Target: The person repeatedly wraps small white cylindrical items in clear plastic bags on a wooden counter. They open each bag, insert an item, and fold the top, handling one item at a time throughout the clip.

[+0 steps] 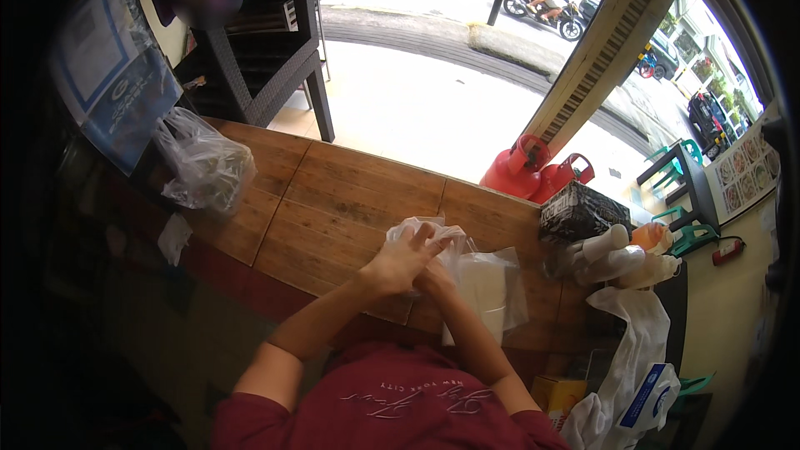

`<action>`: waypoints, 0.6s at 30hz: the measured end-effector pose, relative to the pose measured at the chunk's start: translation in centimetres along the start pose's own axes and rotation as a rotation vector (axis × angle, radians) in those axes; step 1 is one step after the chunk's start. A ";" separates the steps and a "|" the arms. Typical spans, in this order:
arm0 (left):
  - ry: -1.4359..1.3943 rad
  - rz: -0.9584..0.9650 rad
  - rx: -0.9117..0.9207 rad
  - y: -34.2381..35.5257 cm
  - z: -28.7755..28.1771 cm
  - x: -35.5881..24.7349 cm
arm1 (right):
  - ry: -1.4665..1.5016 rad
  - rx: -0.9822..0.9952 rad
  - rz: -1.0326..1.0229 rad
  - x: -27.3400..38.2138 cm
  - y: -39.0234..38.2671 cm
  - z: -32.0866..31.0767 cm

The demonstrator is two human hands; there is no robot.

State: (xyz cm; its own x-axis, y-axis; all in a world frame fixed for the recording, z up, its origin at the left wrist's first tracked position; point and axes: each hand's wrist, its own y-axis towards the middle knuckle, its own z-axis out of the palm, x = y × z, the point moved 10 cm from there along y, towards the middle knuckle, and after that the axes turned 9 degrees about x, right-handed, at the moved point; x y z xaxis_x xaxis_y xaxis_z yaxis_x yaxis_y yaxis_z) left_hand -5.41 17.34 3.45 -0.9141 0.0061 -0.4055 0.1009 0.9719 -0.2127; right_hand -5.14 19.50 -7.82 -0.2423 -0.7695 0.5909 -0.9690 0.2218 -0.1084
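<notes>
Over the wooden counter (333,200), my left hand (398,265) and my right hand (432,277) are close together, the left crossing partly over the right. Between them is a thin clear plastic bag (448,237), crumpled around the fingers. My left hand's fingers are bent onto the plastic. My right hand also grips it, though its fingers are partly hidden behind the left hand and the film. Just right of my hands lies a flat stack of clear plastic bags (483,287), overlapping on the wood. Whether the gripped bag has anything inside cannot be made out.
A filled, see-through carrier bag (208,162) sits at the counter's left end. To the right are a black patterned box (583,212), several squeeze bottles (637,267) and a draped white plastic bag (633,325). Red gas cylinders (518,168) stand beyond the counter.
</notes>
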 end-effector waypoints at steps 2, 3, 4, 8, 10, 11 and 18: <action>0.113 -0.066 0.174 3.2 1.5 3.8 | 0.111 -0.067 0.050 0.2 0.6 -1.2; 0.217 -0.085 0.236 4.3 2.4 5.3 | 0.158 -0.145 0.010 0.6 0.6 -2.0; 0.200 -0.072 0.287 5.5 3.0 6.7 | 0.045 0.117 0.306 -2.2 0.7 0.4; 0.106 -0.095 0.571 9.1 7.4 11.7 | -0.147 -0.096 0.117 -1.3 0.9 -1.4; 0.049 -0.098 0.631 9.9 9.9 13.6 | -0.192 -0.085 0.083 -1.2 0.9 -1.0; 0.014 -0.088 0.645 10.1 10.9 14.4 | -0.183 -0.095 0.095 -1.3 0.8 -1.1; -0.059 -0.040 0.234 4.6 11.6 17.4 | -0.170 -0.123 0.145 -0.8 0.0 -2.4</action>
State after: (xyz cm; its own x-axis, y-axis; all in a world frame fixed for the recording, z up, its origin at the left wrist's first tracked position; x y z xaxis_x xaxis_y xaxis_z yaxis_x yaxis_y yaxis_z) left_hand -16.29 19.15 -14.91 -0.8953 -0.0520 -0.4424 0.1594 0.8900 -0.4272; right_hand -4.86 21.57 -6.40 -0.3927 -0.8118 0.4322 -0.9131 0.4001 -0.0781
